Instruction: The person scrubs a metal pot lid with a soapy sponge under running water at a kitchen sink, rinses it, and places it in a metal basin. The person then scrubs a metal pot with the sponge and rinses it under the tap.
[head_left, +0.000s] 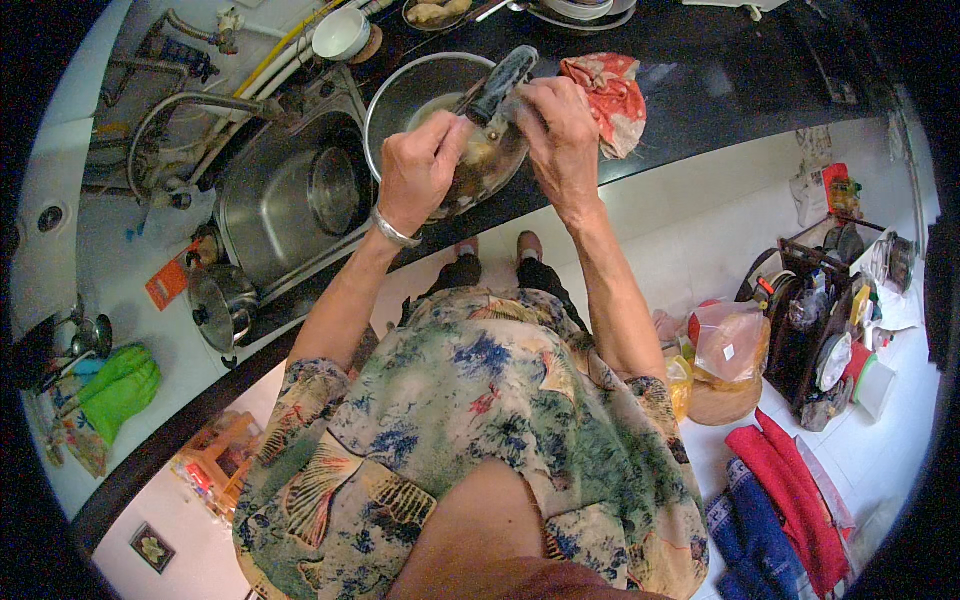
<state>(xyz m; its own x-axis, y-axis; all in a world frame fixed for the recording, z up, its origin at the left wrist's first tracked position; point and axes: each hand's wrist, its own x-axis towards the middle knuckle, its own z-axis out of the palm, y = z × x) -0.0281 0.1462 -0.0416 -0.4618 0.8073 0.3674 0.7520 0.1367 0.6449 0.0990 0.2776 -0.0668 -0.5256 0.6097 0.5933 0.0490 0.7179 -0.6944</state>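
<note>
A round metal pan (373, 105) with a bright rim stands on the dark worktop, with pale and brownish matter inside. A thick black handle (506, 79) slants up across its far right side, and a rivet shows below it. My left hand (420, 169), with a silver bangle at the wrist, is curled over the pan, its thumb close against the handle's lower end. My right hand (559, 127) is bent at the handle's right side, with blurred fingertips. What either hand holds is hidden. A red and white cloth (611, 97) lies just right of my right hand.
Left of the pan is a steel sink (277, 199) with a round metal vessel (334, 187) in it. A white bowl (341, 36) and several stacked plates (581, 9) stand behind. A lidded pot (221, 307) sits at the left. Bags (727, 341) and a crowded rack (814, 322) are at right.
</note>
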